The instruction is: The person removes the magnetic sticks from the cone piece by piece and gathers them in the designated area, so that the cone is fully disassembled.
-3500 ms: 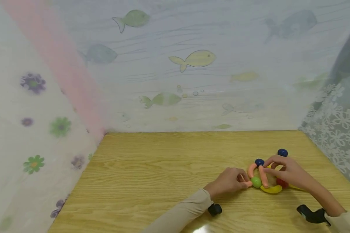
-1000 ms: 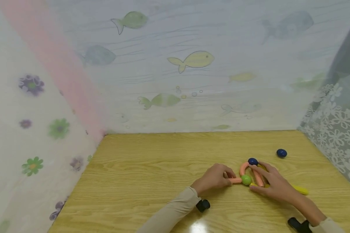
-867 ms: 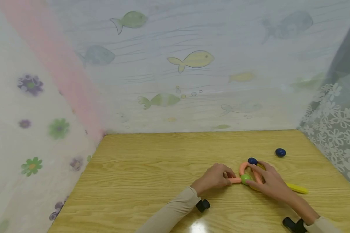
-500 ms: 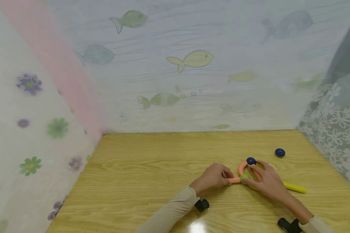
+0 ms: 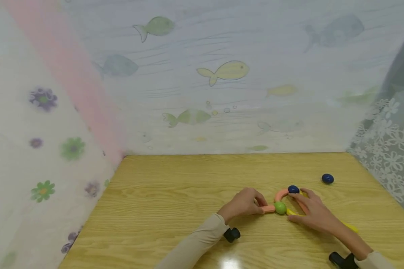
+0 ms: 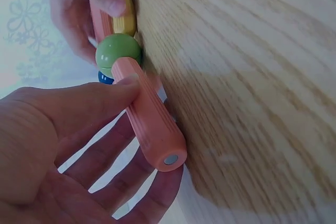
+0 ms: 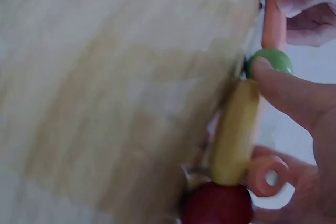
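Note:
My left hand pinches a straight salmon magnetic stick between thumb and fingers; a small metal disc shows on its near end. The stick's far end meets a green ball. From that ball a curved salmon stick runs to a dark blue ball. A yellow stick joins the green ball to a red ball. Over this shape lies my right hand, thumb at the yellow stick and green ball, fingers on the far side. It partly hides another salmon stick.
A loose blue ball lies further back on the right of the wooden table. A yellow stick end shows beyond my right wrist. Printed cloth walls stand behind and at both sides.
The joined sticks and balls have shifted left, along with both hands. My right hand has come lower over the shape, now covering the red ball in the head view. The loose blue ball stays.

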### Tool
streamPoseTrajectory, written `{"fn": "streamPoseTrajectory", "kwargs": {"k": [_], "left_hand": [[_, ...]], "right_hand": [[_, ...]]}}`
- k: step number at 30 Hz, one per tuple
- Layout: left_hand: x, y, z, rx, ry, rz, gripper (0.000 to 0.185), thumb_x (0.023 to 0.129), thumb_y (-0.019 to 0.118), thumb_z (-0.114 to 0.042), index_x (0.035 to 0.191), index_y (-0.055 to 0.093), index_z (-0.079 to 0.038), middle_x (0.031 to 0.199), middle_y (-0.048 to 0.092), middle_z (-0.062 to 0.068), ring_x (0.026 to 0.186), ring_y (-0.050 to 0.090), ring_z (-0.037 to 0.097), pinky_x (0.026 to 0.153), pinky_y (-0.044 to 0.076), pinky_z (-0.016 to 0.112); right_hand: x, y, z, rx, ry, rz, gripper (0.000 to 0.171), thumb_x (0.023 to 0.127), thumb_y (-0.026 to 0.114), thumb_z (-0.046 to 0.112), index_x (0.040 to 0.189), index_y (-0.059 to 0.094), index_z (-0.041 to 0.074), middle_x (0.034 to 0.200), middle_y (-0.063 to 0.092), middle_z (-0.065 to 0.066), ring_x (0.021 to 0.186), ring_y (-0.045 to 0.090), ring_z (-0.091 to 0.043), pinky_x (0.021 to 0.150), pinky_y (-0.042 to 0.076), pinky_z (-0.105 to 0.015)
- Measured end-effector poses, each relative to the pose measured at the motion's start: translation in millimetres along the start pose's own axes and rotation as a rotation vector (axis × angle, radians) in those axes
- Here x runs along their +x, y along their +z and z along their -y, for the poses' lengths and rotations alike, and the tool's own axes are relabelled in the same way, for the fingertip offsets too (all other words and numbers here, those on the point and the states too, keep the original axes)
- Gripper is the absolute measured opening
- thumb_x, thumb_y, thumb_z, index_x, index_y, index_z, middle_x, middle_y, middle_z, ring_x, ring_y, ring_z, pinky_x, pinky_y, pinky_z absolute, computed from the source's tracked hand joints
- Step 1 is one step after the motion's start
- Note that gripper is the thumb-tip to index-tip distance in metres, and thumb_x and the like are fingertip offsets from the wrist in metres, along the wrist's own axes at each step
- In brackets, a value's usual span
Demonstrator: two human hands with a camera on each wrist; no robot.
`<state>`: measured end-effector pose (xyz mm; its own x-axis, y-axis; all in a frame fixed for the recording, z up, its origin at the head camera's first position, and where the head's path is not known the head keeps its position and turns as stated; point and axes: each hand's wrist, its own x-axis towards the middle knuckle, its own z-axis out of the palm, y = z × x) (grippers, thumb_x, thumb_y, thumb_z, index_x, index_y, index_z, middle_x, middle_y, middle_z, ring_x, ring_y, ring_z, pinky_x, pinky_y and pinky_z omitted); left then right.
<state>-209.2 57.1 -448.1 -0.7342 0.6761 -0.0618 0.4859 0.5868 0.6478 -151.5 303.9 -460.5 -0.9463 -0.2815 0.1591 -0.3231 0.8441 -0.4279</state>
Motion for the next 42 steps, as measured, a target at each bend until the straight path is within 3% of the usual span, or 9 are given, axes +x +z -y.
{"fn": "streamPoseTrajectory", "kwargs": {"k": [5, 10, 15, 21, 25, 29, 32, 42], "left_hand": [[1.1, 1.9, -2.5, 0.018, -0.016, -0.002, 0.013, 0.082, 0.075, -0.015, 0.096, 0.076, -0.016, 0.088, 0.068, -0.012, 0.078, 0.056, -0.002, 0.063, 0.045, 0.014], [1.4, 2.7, -4.4, 0.037, -0.005, -0.015, 0.014, 0.083, 0.074, -0.016, 0.096, 0.076, -0.017, 0.089, 0.068, -0.012, 0.08, 0.057, -0.002, 0.064, 0.045, 0.013], [1.9, 2.8, -8.2, 0.034, 0.011, -0.013, 0.014, 0.083, 0.074, -0.015, 0.097, 0.076, -0.016, 0.089, 0.068, -0.011, 0.078, 0.057, -0.002, 0.063, 0.044, 0.012], [2.5, 4.3, -7.9, 0.018, 0.027, -0.012, 0.014, 0.083, 0.074, -0.015, 0.097, 0.076, -0.014, 0.088, 0.068, -0.011, 0.075, 0.057, -0.003, 0.063, 0.044, 0.012], [3.9, 6.0, -5.2, -0.002, 0.045, -0.004, 0.013, 0.083, 0.074, -0.015, 0.096, 0.075, -0.014, 0.088, 0.068, -0.011, 0.074, 0.057, -0.003, 0.063, 0.045, 0.012], [4.3, 8.8, -5.1, -0.022, 0.051, 0.014, 0.012, 0.084, 0.074, -0.015, 0.096, 0.075, -0.015, 0.088, 0.066, -0.012, 0.073, 0.057, -0.003, 0.063, 0.045, 0.012], [4.4, 10.1, -6.3, -0.016, 0.051, 0.02, 0.013, 0.084, 0.073, -0.016, 0.096, 0.075, -0.016, 0.088, 0.066, -0.013, 0.073, 0.057, -0.003, 0.063, 0.045, 0.012], [3.0, 9.3, -7.3, 0.043, 0.041, 0.001, 0.01, 0.083, 0.074, -0.016, 0.093, 0.075, -0.016, 0.084, 0.066, -0.014, 0.073, 0.056, -0.003, 0.063, 0.044, 0.012]], "right_hand": [[-3, -5, -3, -0.01, -0.151, -0.046, 0.034, 0.063, 0.087, 0.026, 0.09, 0.067, 0.017, 0.123, 0.044, -0.036, 0.112, 0.038, -0.058, 0.079, 0.034, -0.071], [-6, -5, -2, 0.031, -0.182, -0.068, 0.031, 0.061, 0.088, 0.015, 0.079, 0.065, 0.025, 0.125, 0.043, -0.036, 0.111, 0.037, -0.058, 0.079, 0.034, -0.071], [-9, -4, 1, 0.051, -0.205, -0.122, 0.031, 0.059, 0.089, 0.014, 0.077, 0.066, 0.026, 0.123, 0.047, -0.032, 0.109, 0.041, -0.055, 0.076, 0.037, -0.069], [-7, -1, 5, -0.015, -0.21, -0.174, 0.034, 0.061, 0.088, 0.017, 0.088, 0.069, 0.022, 0.119, 0.051, -0.024, 0.107, 0.045, -0.051, 0.075, 0.038, -0.067], [1, 2, 15, -0.068, -0.283, -0.208, 0.039, 0.064, 0.086, 0.018, 0.099, 0.069, 0.016, 0.106, 0.059, -0.008, 0.096, 0.054, -0.034, 0.072, 0.041, -0.056], [6, 3, 23, -0.107, -0.279, -0.146, 0.032, 0.071, 0.082, 0.02, 0.101, 0.072, 0.018, 0.099, 0.059, 0.002, 0.086, 0.054, -0.019, 0.065, 0.034, -0.038], [6, 4, 25, -0.134, -0.254, -0.125, 0.029, 0.071, 0.082, 0.02, 0.099, 0.073, 0.02, 0.098, 0.06, 0.002, 0.082, 0.055, -0.016, 0.063, 0.028, -0.033], [8, 7, 27, -0.085, -0.225, -0.127, 0.026, 0.072, 0.082, 0.021, 0.096, 0.071, 0.019, 0.104, 0.063, -0.007, 0.084, 0.06, -0.025, 0.061, 0.032, -0.033]]}}
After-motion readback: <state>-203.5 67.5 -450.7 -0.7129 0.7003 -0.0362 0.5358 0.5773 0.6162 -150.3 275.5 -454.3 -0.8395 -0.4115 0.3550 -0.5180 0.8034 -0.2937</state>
